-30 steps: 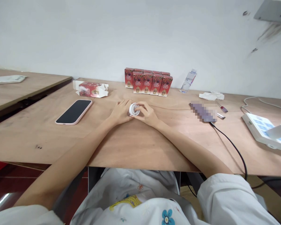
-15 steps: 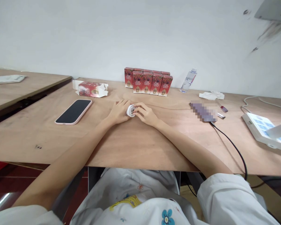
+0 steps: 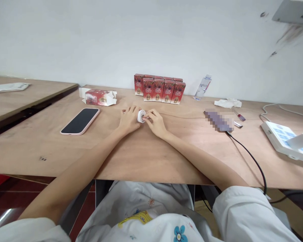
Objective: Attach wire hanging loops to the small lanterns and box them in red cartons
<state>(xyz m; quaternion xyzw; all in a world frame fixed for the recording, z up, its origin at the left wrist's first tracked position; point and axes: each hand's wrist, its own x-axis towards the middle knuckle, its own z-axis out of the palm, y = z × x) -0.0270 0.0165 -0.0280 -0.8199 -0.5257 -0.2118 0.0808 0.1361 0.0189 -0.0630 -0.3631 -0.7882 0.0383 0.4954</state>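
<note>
Near the middle of the wooden table (image 3: 151,151), my left hand (image 3: 129,119) is closed around a small round white object (image 3: 140,116). Its open-looking end faces right, with something small and dark inside that I cannot make out. My right hand (image 3: 155,124) has its thumb and fingertips pinched together at that end. Whatever the right fingertips grip, if anything, is too small to name. Behind the hands stand several red printed boxes (image 3: 158,90) in rows. An opened red box (image 3: 98,96) lies on its side beyond my left hand.
A pink-edged phone (image 3: 80,121) lies on the left. To the right are a tilted clear bottle (image 3: 202,88), a crumpled tissue (image 3: 227,103), a blurred-out phone (image 3: 217,121) on a black cable, a small screwdriver (image 3: 240,116) and a white power strip (image 3: 288,141).
The white object has turned slightly in my left hand. My right fingertips have shifted a little at its end, with the fingers more bent. The view has tilted slightly.
</note>
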